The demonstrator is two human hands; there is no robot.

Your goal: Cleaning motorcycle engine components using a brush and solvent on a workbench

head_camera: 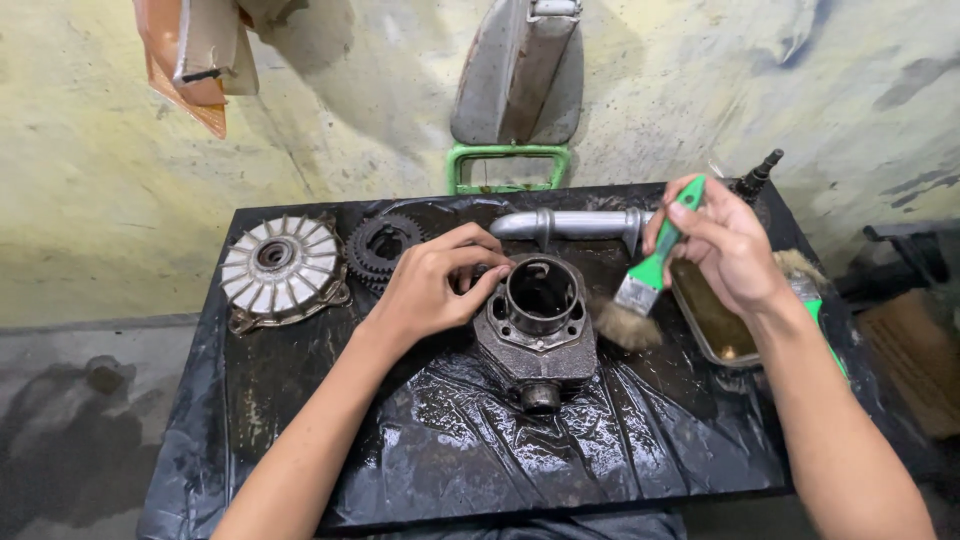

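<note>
A grimy metal engine cylinder (538,335) lies in the middle of a table covered with wet black plastic sheet (480,440). My left hand (437,285) grips the cylinder's left rim, fingers curled over its round opening. My right hand (725,245) holds a green-handled paintbrush (652,270), its bristles pointing down just right of the cylinder, apart from it.
A finned silver round cover (280,268) and a dark toothed gear (383,248) lie at the back left. A grey metal pipe (570,223) lies behind the cylinder. A metal tray of brownish liquid (712,322) sits right, with a second brush (808,288) beside it. A green-framed part (508,160) stands behind the table.
</note>
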